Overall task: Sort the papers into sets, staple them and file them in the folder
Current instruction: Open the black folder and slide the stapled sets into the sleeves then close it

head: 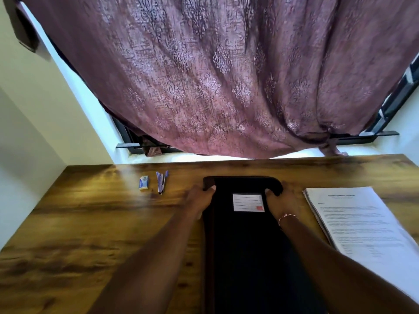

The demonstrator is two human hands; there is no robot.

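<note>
Black folder lies closed and flat on the wooden desk, at its centre, long side running away from the person. A white lined label with a small red mark sits on the cover near the far end.

Left hand grips the far left corner of the folder, thumb on the cover and fingers curled round the edge. Right hand grips the far right corner the same way. A thin red and white band circles the right wrist. Whether the far end is lifted off the desk cannot be told.

Stack of printed papers lies on the desk just beside the folder, to its right, not touching either hand. The sheets are loosely squared, edges fanned at the left side.

Stapler, blue and white, lies near the far edge of the desk, left of the folder and apart from it. A small box rests just beside the stapler, further left.

Patterned mauve curtain hangs over a dark-framed window behind the desk
</note>
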